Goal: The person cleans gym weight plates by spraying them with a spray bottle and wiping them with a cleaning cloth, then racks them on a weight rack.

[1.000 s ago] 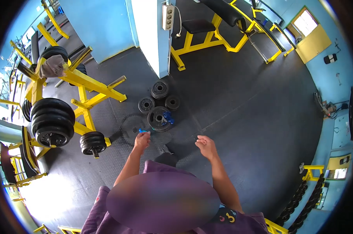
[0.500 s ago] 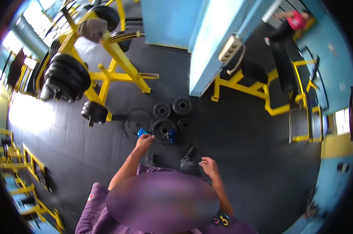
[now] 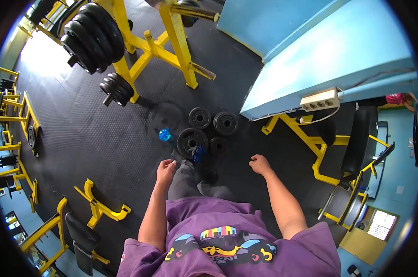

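Hands (image 3: 166,171) (image 3: 260,165) shifted, rounded bottle (image 3: 164,135), perhaps plastic

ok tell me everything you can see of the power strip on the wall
The power strip is an off-white, oblong box, plastic by its look, with four round sockets in a row and no plug seen in them. It lies slightly tilted in view against the light blue wall, near its edge. A pale cord loops below it. Neither hand touches it.

Weight plates (image 3: 193,142) are lying clustered on the floor (image 3: 102,161), an object (image 3: 164,135) resting just left, a rack (image 3: 183,53) standing behind-left.
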`<state>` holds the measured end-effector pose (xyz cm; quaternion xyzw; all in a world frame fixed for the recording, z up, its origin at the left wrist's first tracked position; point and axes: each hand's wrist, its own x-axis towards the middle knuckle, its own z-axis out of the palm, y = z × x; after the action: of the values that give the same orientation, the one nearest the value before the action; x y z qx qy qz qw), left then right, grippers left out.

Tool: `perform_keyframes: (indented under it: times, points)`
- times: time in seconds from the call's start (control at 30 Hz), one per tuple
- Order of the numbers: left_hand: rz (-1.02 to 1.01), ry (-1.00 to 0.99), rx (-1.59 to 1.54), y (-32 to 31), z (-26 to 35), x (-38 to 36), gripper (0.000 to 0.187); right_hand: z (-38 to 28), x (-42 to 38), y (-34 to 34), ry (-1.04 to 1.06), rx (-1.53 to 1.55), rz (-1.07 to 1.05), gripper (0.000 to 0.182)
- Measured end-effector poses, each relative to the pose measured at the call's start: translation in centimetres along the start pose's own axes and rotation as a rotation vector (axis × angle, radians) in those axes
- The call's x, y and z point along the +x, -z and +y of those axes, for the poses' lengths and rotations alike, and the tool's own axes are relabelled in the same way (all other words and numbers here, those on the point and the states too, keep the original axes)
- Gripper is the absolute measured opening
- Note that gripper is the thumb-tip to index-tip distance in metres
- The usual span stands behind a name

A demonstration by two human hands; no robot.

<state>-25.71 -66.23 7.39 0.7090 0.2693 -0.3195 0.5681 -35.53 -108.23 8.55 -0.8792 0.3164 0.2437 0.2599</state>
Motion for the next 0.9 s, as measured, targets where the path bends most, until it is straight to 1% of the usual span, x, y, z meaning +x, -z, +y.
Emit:
perform_keyframes:
  times: [0.07,0.1,0.13,0.2,0.23,0.27,0.33,0.37,0.43,0.47,0.53,0.57,0.6,0.63,0.67,0.73,0.77,0.8,0.83,0.87,0.9]
  points:
    - [0.011,0.065,-0.027,-0.4,-1.3,2.8,0.038,-1.2,1.9,-0.4,-0.021,0.015,0.001,0.039]
    - [0.026,0.073,0.036,-0.7,-2.1,4.3,0.039,-2.3,2.9,-0.7,-0.001,0.065,-0.026,0.039]
    - [0.020,0.097,0.025,-1.1,-2.6,5.9,0.039,-3.3,3.7,-1.3,0.015,0.113,-0.066,0.040]
    - [0.021,0.168,0.157,-1.9,-4.1,9.4,0.048,-5.6,6.1,-2.7,0.001,0.177,-0.201,0.040]
    - [0.023,0.171,0.226,-2.5,-4.1,10.8,0.048,-7.8,7.1,-3.0,0.039,0.142,-0.233,0.039]
    - [0.027,0.206,0.225,-3.1,-5.1,12.9,0.048,-8.8,9.0,-4.5,0.027,0.130,-0.265,0.039]
    - [0.013,0.141,0.296,-4.6,-8.3,18.1,0.047,-9.1,13.7,-9.8,0.044,0.139,-0.404,0.044]
    - [0.027,0.152,0.309,-5.6,-9.9,21.1,0.047,-8.4,16.0,-13.4,0.028,0.131,-0.453,0.044]
    - [0.086,0.145,0.372,-7.4,-13.6,27.2,0.047,-7.4,21.2,-21.4,0.307,-0.066,-0.434,0.056]
    - [0.118,0.136,0.426,-8.3,-15.7,29.6,0.047,-7.0,23.5,-25.0,0.324,-0.111,-0.524,0.066]
    - [0.255,0.141,0.424,-10.2,-19.3,34.7,0.048,-5.7,26.5,-32.0,0.450,-0.154,-0.491,0.075]
    - [0.300,0.153,0.500,-10.8,-20.2,36.6,0.051,-5.5,27.6,-34.4,0.454,-0.214,-0.509,0.081]
    - [0.348,0.154,0.572,-11.3,-20.9,38.6,0.055,-5.7,28.5,-36.6,0.391,-0.245,-0.549,0.088]
    - [0.433,0.076,0.652,-11.2,-22.3,40.5,0.061,-5.1,29.1,-39.1,0.373,-0.223,-0.519,0.092]
    - [0.514,-0.007,0.731,-10.5,-23.8,42.1,0.069,-4.4,29.5,-41.2,0.340,-0.220,-0.545,0.092]
    - [0.588,0.059,0.937,-8.0,-25.7,44.9,0.087,-3.6,29.9,-44.6,0.349,-0.255,-0.408,0.096]
    - [0.578,0.128,0.930,-6.7,-26.5,46.2,0.093,-2.6,29.9,-46.5,0.349,-0.208,-0.307,0.084]
    - [0.572,0.195,0.924,-5.1,-27.3,47.4,0.099,-1.7,29.7,-47.8,0.325,-0.204,-0.317,0.084]
    - [0.432,0.252,0.886,-3.0,-28.1,48.5,0.111,-1.1,29.7,-48.9,0.325,-0.163,-0.288,0.075]
    - [0.421,0.244,0.896,-1.7,-28.6,49.7,0.111,-0.9,29.8,-49.4,0.330,-0.122,-0.255,0.066]
    - [0.378,0.189,0.921,-0.6,-29.4,50.7,0.115,-0.7,29.3,-49.6,0.257,0.016,-0.241,0.050]
